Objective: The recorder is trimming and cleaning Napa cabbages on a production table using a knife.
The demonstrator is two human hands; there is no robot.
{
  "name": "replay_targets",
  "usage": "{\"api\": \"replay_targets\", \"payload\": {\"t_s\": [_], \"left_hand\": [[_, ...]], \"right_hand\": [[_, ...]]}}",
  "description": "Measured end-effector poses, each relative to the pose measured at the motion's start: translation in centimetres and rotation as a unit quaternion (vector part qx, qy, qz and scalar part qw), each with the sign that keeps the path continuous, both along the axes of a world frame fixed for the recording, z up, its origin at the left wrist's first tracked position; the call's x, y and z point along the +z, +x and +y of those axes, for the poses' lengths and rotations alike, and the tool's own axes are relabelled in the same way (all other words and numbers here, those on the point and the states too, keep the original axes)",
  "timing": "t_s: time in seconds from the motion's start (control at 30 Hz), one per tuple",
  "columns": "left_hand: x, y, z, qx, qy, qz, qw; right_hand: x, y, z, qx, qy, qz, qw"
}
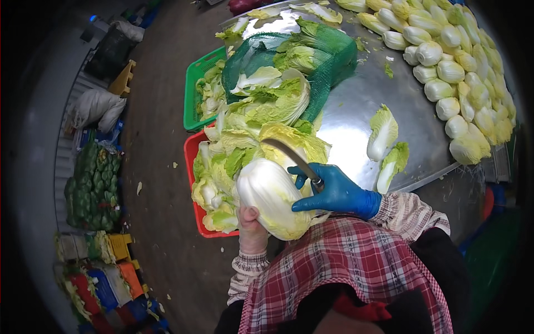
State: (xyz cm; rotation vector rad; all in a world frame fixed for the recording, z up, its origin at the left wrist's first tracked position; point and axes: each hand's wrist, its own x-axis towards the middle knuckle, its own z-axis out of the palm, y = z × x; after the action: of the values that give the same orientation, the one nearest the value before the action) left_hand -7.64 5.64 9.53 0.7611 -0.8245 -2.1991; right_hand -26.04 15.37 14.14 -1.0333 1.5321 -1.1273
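Note:
My left hand holds a trimmed napa cabbage from below and the side, over the red crate's edge. My right hand, in a blue glove, grips the handle of a curved knife; its fingers also rest against the cabbage. The blade points up and left over a yellow outer cabbage leaf. Behind the held cabbage, loose leaves pile up in the red plastic crate. A green mesh bag with more napa cabbages lies on the metal table just beyond.
Trimmed napa cabbages are stacked along the right of the metal table. Two loose leaves lie nearer. A green crate of leaves adjoins the red one. Filled mesh sacks and coloured crates stand far left.

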Motion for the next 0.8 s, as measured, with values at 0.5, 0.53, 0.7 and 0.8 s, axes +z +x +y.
{"api": "replay_targets", "payload": {"t_s": [0.5,0.53,0.7,0.8], "left_hand": [[1.7,-0.4,-1.0,-0.101,-0.164,-0.065,0.979],[1.9,-0.7,-0.8,-0.081,-0.129,-0.055,0.987],[0.7,-0.8,-1.0,-0.056,-0.020,0.008,0.998],[0.1,-1.1,-0.7,-0.038,0.017,0.055,0.998]], "right_hand": [[-0.1,0.2,-1.0,0.045,-0.087,0.107,0.989],[0.1,0.2,-1.2,0.052,-0.072,0.148,0.985],[1.1,-1.3,-2.2,0.085,-0.091,0.249,0.960],[2.4,-2.3,-2.9,0.142,-0.117,0.325,0.928]]}}
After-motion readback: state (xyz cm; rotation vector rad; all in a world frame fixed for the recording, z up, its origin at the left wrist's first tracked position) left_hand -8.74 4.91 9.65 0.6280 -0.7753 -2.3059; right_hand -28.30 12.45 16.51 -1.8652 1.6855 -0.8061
